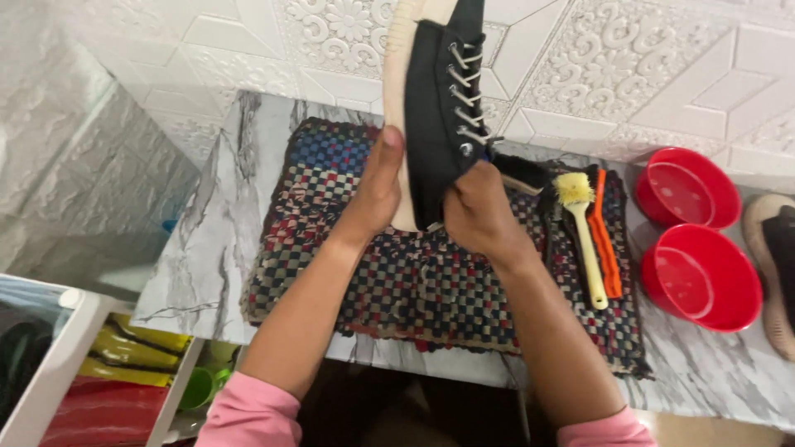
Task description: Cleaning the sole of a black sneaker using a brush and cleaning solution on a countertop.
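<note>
I hold a black lace-up shoe [435, 108] with a cream sole upright above a checkered woven mat [414, 281]. My left hand [377, 186] grips the sole side. My right hand [476, 211] closes on the lower upper side near the laces, and a dark brush head [523, 174] juts out right beside it; whether that hand also holds the brush I cannot tell. The shoe's toe points up toward the patterned white wall.
On the mat's right part lie a yellow-bristled brush [584, 236] and an orange tool [606, 244]. Two red bowls [700, 277] stand on the marble counter [195, 265] at right, beside a second shoe [774, 265]. A white shelf unit [50, 372] sits lower left.
</note>
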